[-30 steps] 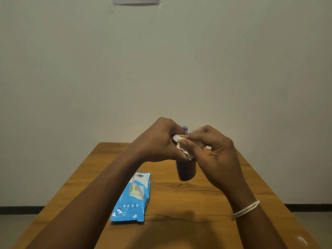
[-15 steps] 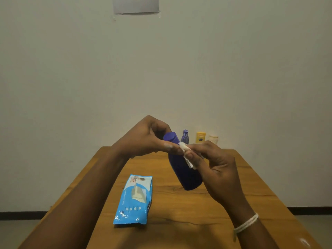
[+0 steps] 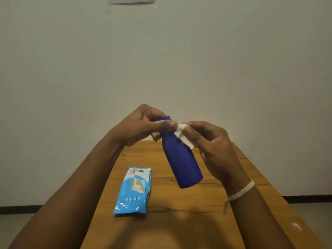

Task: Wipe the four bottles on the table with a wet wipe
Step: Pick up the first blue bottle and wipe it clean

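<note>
Both hands are working above the wooden worktop (image 3: 179, 221), each with a firm grip. His or her left hand (image 3: 142, 126) is pinching the top end of a deep blue plastic bottle (image 3: 181, 162), thumb lying across the front of the neck and fingers curling behind it, so the bottle is hanging tilted in the air, its base swinging toward the right and well clear of the wood. On the other side, the right hand (image 3: 213, 146) is clamping a small folded white wet wipe (image 3: 183, 137) between thumb and fingers and pressing it against the bottle's shoulder, just beside the left thumb tip. A pale string band (image 3: 240, 192) is circling the right wrist. Lying flat on the worktop, below the left forearm, is a light blue soft pack of wipes (image 3: 133, 191), apart from the bottle.
</note>
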Tool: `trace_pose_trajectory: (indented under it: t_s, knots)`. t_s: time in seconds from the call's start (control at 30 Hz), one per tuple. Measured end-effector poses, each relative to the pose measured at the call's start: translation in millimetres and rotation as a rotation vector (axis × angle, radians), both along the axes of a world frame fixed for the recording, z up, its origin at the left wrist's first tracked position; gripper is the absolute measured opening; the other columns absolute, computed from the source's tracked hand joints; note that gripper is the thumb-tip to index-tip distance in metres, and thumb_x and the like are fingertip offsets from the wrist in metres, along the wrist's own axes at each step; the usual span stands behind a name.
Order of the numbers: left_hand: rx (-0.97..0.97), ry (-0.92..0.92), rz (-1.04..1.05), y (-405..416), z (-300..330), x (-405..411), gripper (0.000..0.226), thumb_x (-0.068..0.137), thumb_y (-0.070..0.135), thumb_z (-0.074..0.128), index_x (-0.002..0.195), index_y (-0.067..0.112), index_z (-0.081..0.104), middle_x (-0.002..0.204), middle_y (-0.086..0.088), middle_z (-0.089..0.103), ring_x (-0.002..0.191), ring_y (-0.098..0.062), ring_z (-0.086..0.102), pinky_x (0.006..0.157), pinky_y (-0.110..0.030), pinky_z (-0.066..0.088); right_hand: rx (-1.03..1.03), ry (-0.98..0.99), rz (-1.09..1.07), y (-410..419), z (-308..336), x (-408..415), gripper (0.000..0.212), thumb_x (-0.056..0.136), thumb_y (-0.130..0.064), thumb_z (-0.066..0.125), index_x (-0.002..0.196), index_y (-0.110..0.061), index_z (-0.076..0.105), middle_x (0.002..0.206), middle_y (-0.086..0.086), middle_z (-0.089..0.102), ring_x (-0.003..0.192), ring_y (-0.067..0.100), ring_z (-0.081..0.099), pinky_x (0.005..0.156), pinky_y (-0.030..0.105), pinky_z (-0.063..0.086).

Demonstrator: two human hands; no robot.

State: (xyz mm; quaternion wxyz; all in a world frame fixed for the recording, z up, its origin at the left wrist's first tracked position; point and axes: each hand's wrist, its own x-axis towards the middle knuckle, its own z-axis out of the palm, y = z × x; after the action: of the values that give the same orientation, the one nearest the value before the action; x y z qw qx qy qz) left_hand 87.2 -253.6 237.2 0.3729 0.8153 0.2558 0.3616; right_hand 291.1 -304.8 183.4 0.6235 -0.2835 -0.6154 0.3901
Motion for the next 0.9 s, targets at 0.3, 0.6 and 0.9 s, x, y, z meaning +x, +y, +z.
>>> trace_pose_trajectory:
  t_s: [0.3, 0.6, 0.9]
  knots:
    - [-0.042, -0.184, 0.251, 17.3, -13.6, -13.2, 0.043, 0.084, 0.044, 0.071, 0.077, 0.002, 0.071, 0.071, -0.016, 0.057, 0.066, -0.025, 0.051, 0.055, -0.024, 0.044, 0.003, -0.195, -0.103, -14.4, -37.6, 4.0, 0.022, 0.082, -0.034, 0.069, 0.101, -0.026, 0.076, 0.100, -0.005, 0.075, 0.104, 0.016, 0.067, 0.073, 0.038, 0.059]
    - [-0.048, 0.003, 0.304, 24.4, -19.8, 0.3, 0.037, 0.087, 0.036, 0.074, 0.082, -0.001, 0.077, 0.065, -0.012, 0.064, 0.059, -0.017, 0.053, 0.055, -0.024, 0.048, 0.402, -0.500, -0.440, 18.1, -41.3, -19.4, 0.025, 0.086, -0.023, 0.076, 0.109, -0.015, 0.073, 0.105, 0.000, 0.067, 0.101, 0.014, 0.061, 0.079, 0.037, 0.056]
    - [-0.124, 0.070, 0.351, 56.1, -42.9, -17.8, 0.034, 0.085, 0.037, 0.077, 0.085, 0.003, 0.077, 0.071, -0.014, 0.069, 0.062, -0.013, 0.059, 0.059, -0.023, 0.051, 0.363, -0.501, -0.356, 49.0, -80.0, -14.0, 0.018, 0.085, -0.019, 0.077, 0.103, -0.019, 0.076, 0.097, -0.003, 0.067, 0.094, 0.010, 0.062, 0.076, 0.028, 0.053]
